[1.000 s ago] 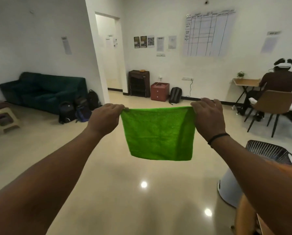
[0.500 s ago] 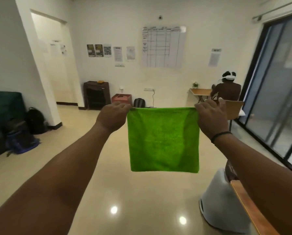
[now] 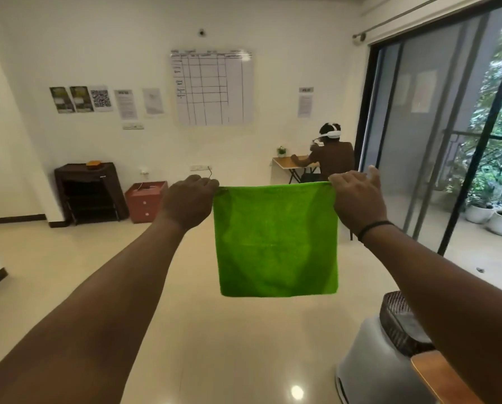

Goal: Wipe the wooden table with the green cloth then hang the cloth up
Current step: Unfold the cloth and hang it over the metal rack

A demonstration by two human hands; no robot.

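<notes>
Cloth (image 3: 276, 240) corners hidden inside fists.

I hold the green cloth (image 3: 276, 240) out at arm's length, stretched flat in the air so it faces me as a near-perfect square. It is a bright lime, fluffy microfibre with a thin stitched hem round the edge. Its top edge runs level and taut between my left hand (image 3: 187, 204), which pinches the upper left corner, and my right hand (image 3: 357, 199), which pinches the upper right corner. The rest hangs straight down, free of everything, with faint fold creases across its middle. A rounded wooden table corner (image 3: 436, 377) shows at the near right, well below the cloth
</notes>
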